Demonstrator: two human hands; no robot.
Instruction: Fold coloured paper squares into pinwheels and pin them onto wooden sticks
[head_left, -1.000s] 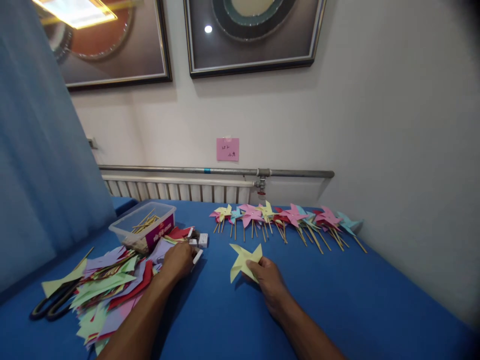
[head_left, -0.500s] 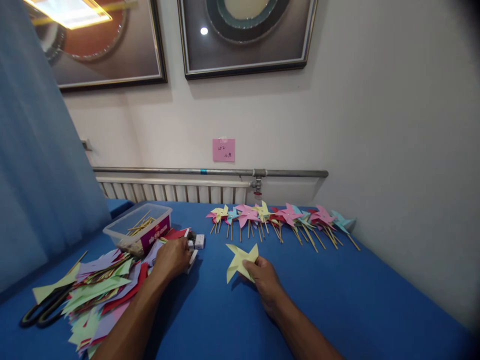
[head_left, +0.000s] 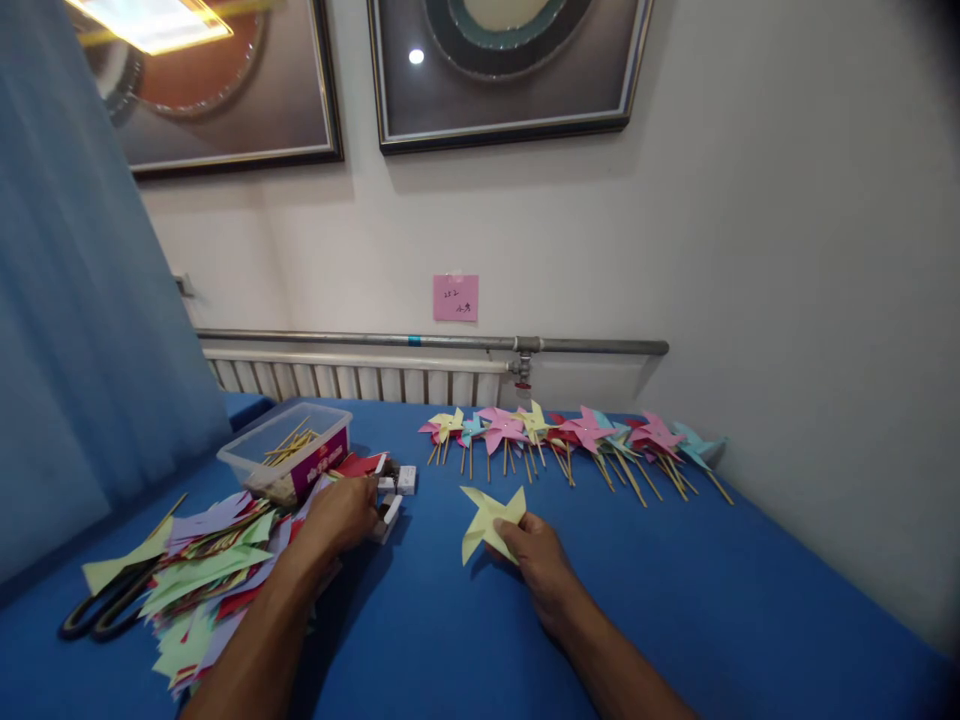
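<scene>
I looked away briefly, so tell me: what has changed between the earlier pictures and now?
The left hand has shifted slightly left at the small white boxes, showing more of the nearer one; whether it holds anything is hidden. The right hand still holds the yellow paper pinwheel. The pinwheels on sticks and the plastic tub stayed put.

Person's R hand [head_left: 544, 565], approx. 5 o'clock, grips yellow paper pinwheel [head_left: 490, 524] at 6; L hand [head_left: 345, 515], approx. 7:30, is by sm. white boxes [head_left: 406, 480]. Stick-mounted pinwheels [head_left: 587, 430] lie approx. 4, plastic tub [head_left: 319, 462] approx. 8.
</scene>
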